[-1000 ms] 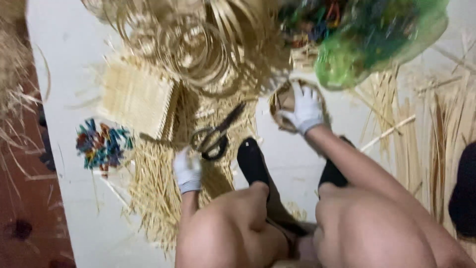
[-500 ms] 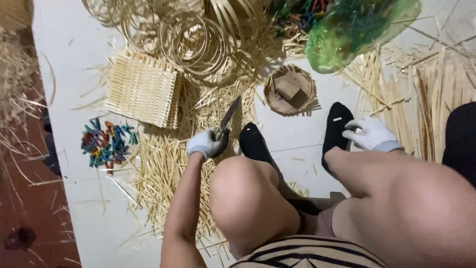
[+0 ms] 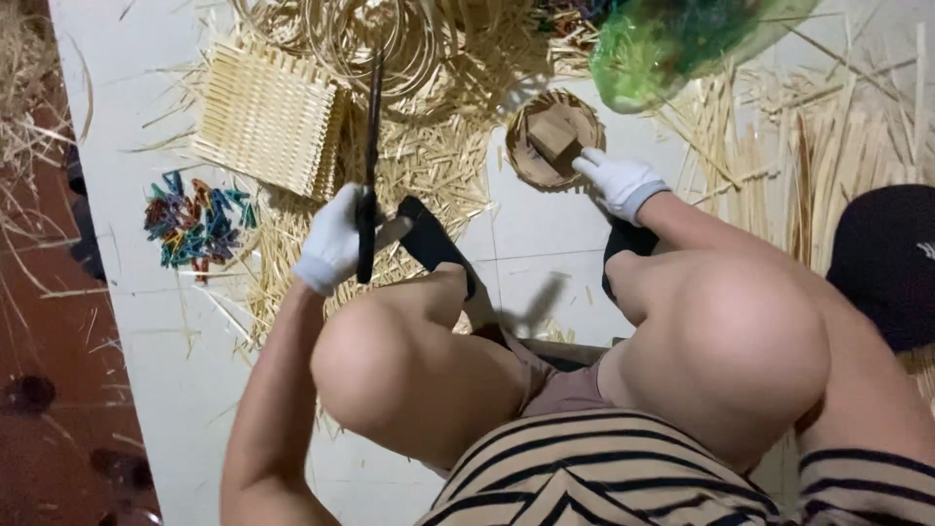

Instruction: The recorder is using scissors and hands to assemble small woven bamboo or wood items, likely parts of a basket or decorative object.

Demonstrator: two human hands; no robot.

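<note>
My left hand (image 3: 331, 244), in a white glove, is closed around the handles of dark scissors (image 3: 372, 127). They are lifted off the floor and seen edge-on, blades pointing away from me. My right hand (image 3: 623, 183), also gloved, reaches to the near edge of a small round woven disc (image 3: 531, 168), its fingers touching the rim. A wooden block (image 3: 553, 134) sits on the disc. Whether the fingers pinch the rim is unclear. My bare knees and black slippers lie between the two hands.
A square woven bamboo mat (image 3: 263, 117) lies far left, with a pile of coloured clips (image 3: 190, 219) beside it. Bamboo rings (image 3: 380, 34) and loose short sticks (image 3: 429, 156) cover the floor ahead. A green plastic bag (image 3: 672, 39) and long strips (image 3: 838, 146) are at right, near a black cap (image 3: 886, 263).
My left hand has taken the scissors off the floor and raised them. My right hand left the woven disc, passed by my foot, and is back at the disc's rim.
</note>
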